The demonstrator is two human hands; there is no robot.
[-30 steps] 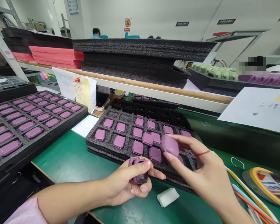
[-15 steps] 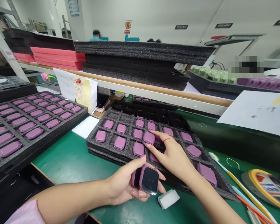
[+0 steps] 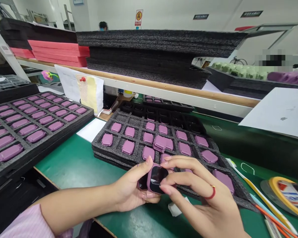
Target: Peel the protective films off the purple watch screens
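My left hand [image 3: 135, 180] is closed around two purple smartwatch bodies without straps, one behind the other. The front smartwatch [image 3: 157, 178] shows its black glossy screen; the rear smartwatch [image 3: 142, 184] is mostly covered by it. My right hand [image 3: 198, 191], a red band on one finger, has its fingertips and thumb on the top and right side of the front smartwatch. Just beyond my hands is a dark foam tray [image 3: 119, 158] with purple watch bodies lying back side up. One loose watch body [image 3: 160, 143] rests across a divider, overlapping its neighbour.
A second foam tray [image 3: 72, 130] of purple watches stands left. White crumpled paper [image 3: 175, 210] lies under my right hand. A toothbrush [image 3: 260, 195] and a tape roll [image 3: 288, 195] lie right. The shelf edge [image 3: 164, 87] crosses behind, stacked with foam.
My right hand has let go of the loose watch body, leaving it on the tray, and has come back toward me onto the front smartwatch in my left hand. The view has shifted slightly.
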